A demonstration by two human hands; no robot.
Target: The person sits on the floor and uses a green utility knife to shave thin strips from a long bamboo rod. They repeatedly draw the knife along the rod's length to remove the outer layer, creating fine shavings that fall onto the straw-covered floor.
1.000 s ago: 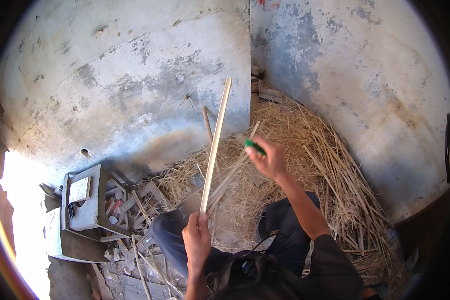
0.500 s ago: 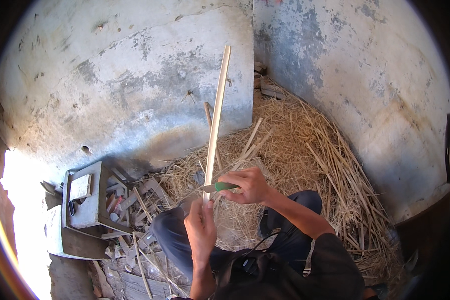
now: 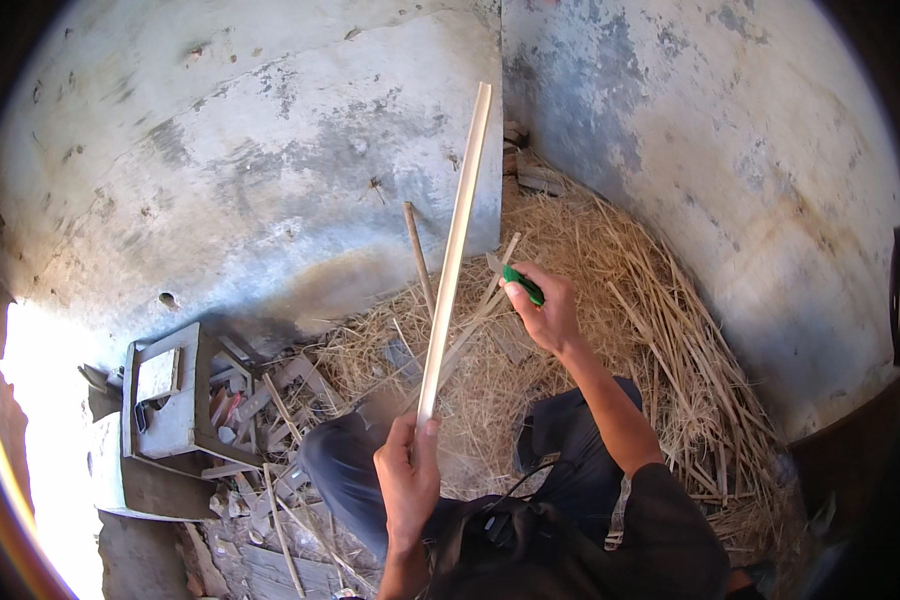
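My left hand (image 3: 408, 478) grips the lower end of a long, pale split-bamboo strip (image 3: 456, 255), thumb and fingers pinching it. The strip stands up from the hand, tilted a little to the right at its top. In my right hand (image 3: 552, 312) is a knife (image 3: 523, 284) with a green handle, fingers wrapped round it. Its short blade points up and left, apart from the strip. The right hand is to the right of the strip, over the heap of shavings.
Straw-like shavings and thin strips (image 3: 610, 270) cover the floor ahead and to the right. A brown stick (image 3: 418, 258) leans behind the strip. On the left a wooden stool (image 3: 178, 440) lies on its side amid scraps. Worn walls (image 3: 300, 150) meet in a corner ahead.
My right hand with the knife has moved up and right, away from the strip's lower end where the blade touched it. The strip's top has swung slightly right in my left hand.
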